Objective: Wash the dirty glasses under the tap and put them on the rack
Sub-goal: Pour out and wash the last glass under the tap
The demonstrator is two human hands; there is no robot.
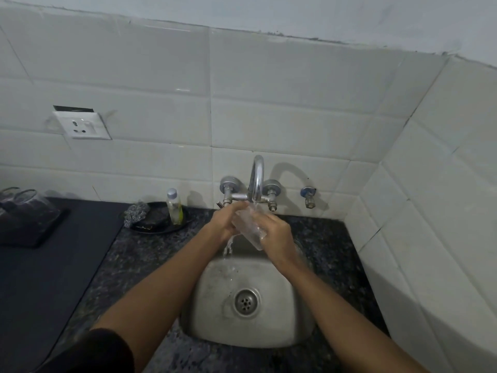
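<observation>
A clear drinking glass point(248, 227) is tilted under the running tap point(256, 179), its mouth toward the spout. My left hand point(224, 220) wraps round its upper left side and my right hand point(277, 234) grips its lower right side. Water spills off the glass and falls into the steel sink point(279, 297). Two more glasses point(25, 203) stand on a dark tray point(40, 232) at the far left of the counter.
A black dish point(158, 227) behind the sink's left corner holds a steel scrubber point(135, 212) and a small soap bottle point(174, 207). A dark mat point(53, 265) covers the left counter. A tiled wall closes in on the right; a socket point(82, 125) is on the back wall.
</observation>
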